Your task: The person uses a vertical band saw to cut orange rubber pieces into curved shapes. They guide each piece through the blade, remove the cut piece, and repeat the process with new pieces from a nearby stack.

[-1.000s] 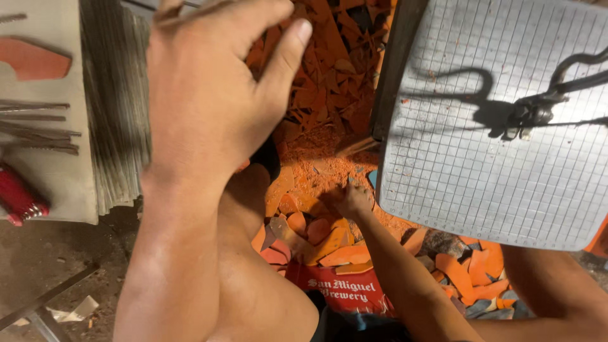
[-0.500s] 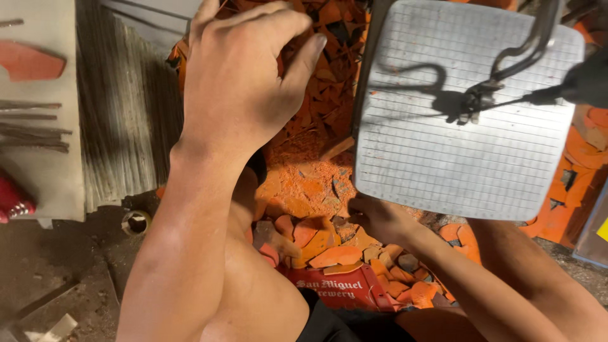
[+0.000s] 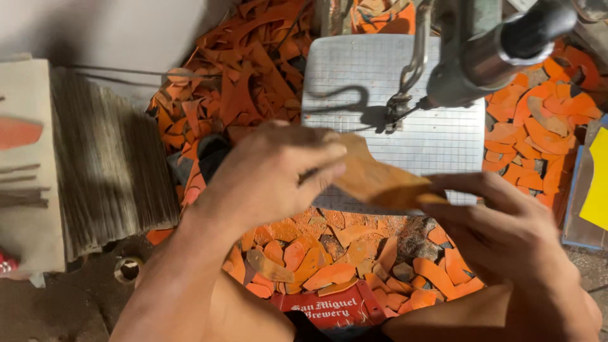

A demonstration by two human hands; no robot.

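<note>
Scraps (image 3: 329, 259) of orange material fill the lower centre of the frame. Above them, the left hand (image 3: 272, 174) and right hand (image 3: 506, 231) each pinch one end of a flat orange piece (image 3: 380, 180), held at the near edge of the gridded saw table (image 3: 443, 136). The blade (image 3: 396, 107) stands beyond.

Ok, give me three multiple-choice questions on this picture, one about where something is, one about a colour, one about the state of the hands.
1. Where does the flat tan piece sit?
A. over the front edge of the gridded saw table
B. on the stacked sheets at left
C. on the floor

2. What colour are most offcuts below the table?
A. blue
B. orange
C. green

3. How is the piece held?
A. left hand only
B. right hand only
C. by both hands

Answers: 1 A, it overlaps the table's near edge. 2 B, the heap is orange. 3 C, left hand and right hand each grip an end.
</note>
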